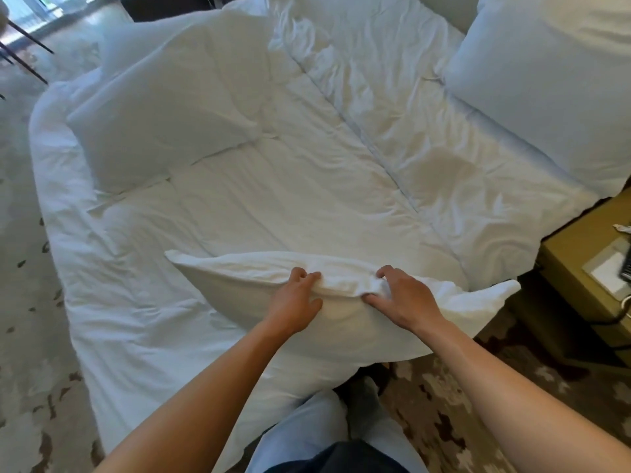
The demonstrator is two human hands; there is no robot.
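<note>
A white pillow (239,295) lies across the near edge of the bed (307,199), low in the centre of the frame, its right end hanging past the mattress corner. The left hand (295,298) grips a bunched fold of the pillowcase along the pillow's upper seam, fingers curled over the cloth. The right hand (399,295) pinches the same ridge of fabric just beside it, thumb below and fingers curled on top. The two hands are close together with the gathered cloth between them.

A second pillow (164,110) rests at the upper left of the frame, on the crumpled white duvet (392,138), well apart from the hands. A third pillow (553,80) stands at the upper right. At the right edge, just beside the hanging pillow end, is a yellowish nightstand (573,268); its corner is near the pillow's right tip. Patterned carpet (444,404) shows at lower right, and the person's jeans-clad legs (324,438) at the bottom centre.
</note>
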